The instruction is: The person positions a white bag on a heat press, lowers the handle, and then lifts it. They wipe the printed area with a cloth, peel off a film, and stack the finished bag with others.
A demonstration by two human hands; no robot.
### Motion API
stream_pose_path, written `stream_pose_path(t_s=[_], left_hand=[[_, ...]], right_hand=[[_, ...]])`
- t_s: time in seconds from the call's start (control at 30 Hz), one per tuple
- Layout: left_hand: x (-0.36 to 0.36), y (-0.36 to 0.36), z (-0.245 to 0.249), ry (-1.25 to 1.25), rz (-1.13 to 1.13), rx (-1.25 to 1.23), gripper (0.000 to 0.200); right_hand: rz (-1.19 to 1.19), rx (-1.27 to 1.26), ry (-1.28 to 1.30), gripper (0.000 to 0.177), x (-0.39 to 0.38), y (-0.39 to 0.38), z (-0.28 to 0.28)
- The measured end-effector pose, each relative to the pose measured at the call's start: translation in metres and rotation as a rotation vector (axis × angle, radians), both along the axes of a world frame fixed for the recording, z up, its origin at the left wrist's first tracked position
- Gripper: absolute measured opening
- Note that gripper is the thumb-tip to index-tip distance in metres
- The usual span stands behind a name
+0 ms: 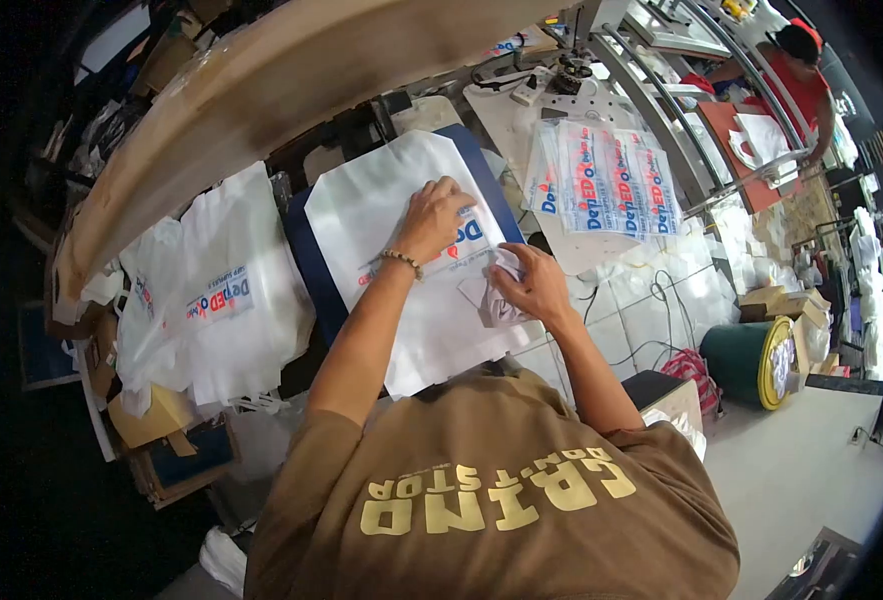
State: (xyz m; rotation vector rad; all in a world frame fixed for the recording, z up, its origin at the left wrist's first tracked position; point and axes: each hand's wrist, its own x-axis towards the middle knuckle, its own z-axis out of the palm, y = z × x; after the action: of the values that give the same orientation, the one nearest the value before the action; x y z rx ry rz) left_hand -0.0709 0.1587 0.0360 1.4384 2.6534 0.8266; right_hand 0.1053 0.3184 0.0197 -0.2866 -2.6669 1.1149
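A white fabric panel (pixel 421 330) lies over a dark blue board (pixel 313 270) in front of me, its edges overhanging. Across it runs a blue and red "DepED" print (pixel 471 232), partly covered by my hands. My left hand (pixel 435 218), with a beaded bracelet at the wrist, rests on the panel beside the print, fingers bent and slightly apart. In my right hand (pixel 533 284) is a crumpled pale cloth (pixel 504 300), gripped against the panel's right side just below the print.
Printed white panels (pixel 221 290) hang at the left. Clear sheets with "DepED" prints (pixel 606 180) lie on a worktable at the right. A thick beam-like edge (pixel 261 70) arches overhead. A green bin (pixel 746 365) and cables are on the floor. Another person (pixel 796 85) works at far right.
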Motion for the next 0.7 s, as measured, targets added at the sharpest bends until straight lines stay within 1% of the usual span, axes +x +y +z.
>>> stream_pose_path(t_s=[0.03,0.1,0.13,0.2,0.23,0.3,0.33,0.4,0.43,0.5,0.7], left_hand=[[0.0,0.001,-0.001,-0.002,-0.005,-0.003,0.033],[0.001,0.004,-0.004,-0.017,0.086,0.089,0.032],[-0.002,0.006,-0.009,-0.02,0.083,0.088,0.032],[-0.009,0.009,-0.019,0.057,0.073,0.03,0.03],[-0.008,0.011,-0.015,0.057,0.071,0.03,0.03],[-0.005,0.013,-0.006,0.052,0.125,0.048,0.021],[-0.005,0.011,-0.009,0.051,0.123,0.046,0.021],[-0.005,0.004,-0.013,0.17,0.102,0.128,0.015],[-0.001,0.0,-0.021,0.169,0.096,0.127,0.015],[0.016,-0.011,-0.039,0.27,0.08,0.25,0.011],[0.062,-0.026,-0.032,0.29,0.164,0.26,0.009]], right_hand=[[-0.005,-0.003,-0.002,0.046,0.001,0.0,-0.002],[0.005,-0.031,0.005,0.048,0.005,0.002,-0.005],[0.001,-0.032,0.003,0.048,0.006,0.003,-0.004],[0.022,-0.07,-0.031,0.046,0.007,0.004,-0.001],[0.021,-0.07,-0.031,0.046,0.007,0.004,-0.001],[0.024,-0.048,0.007,0.044,0.007,0.004,-0.004],[0.022,-0.05,0.006,0.044,0.007,0.004,-0.005],[0.02,-0.084,0.058,0.044,0.008,0.004,-0.006],[0.014,-0.085,0.058,0.044,0.009,0.005,-0.007],[0.039,-0.066,0.035,0.046,0.008,0.007,-0.009],[0.05,-0.086,0.034,0.046,0.007,0.01,-0.011]])
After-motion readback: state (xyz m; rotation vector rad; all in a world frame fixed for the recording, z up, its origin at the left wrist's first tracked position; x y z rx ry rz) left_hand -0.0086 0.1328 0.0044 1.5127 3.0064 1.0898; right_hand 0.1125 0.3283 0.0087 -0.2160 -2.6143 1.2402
